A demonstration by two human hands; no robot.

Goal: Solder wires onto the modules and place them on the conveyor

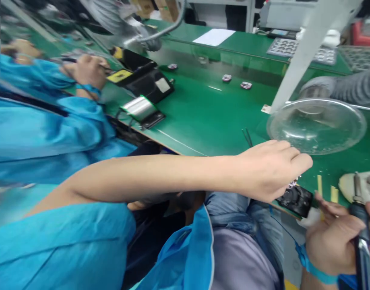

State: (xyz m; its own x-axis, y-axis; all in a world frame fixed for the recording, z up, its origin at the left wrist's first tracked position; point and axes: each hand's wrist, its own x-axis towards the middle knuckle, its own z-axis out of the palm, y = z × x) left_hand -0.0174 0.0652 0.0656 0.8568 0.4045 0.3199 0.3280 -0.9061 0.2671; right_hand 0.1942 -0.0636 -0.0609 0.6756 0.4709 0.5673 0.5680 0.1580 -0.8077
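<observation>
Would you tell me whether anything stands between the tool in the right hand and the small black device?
Yes: a white scrap lies against the device, between it and the right hand holding the tool. The left hand sits just above the device.

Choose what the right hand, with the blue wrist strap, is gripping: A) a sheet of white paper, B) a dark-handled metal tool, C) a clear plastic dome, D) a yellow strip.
B: the fingers of the right hand curl around the dark-handled metal tool.
</observation>
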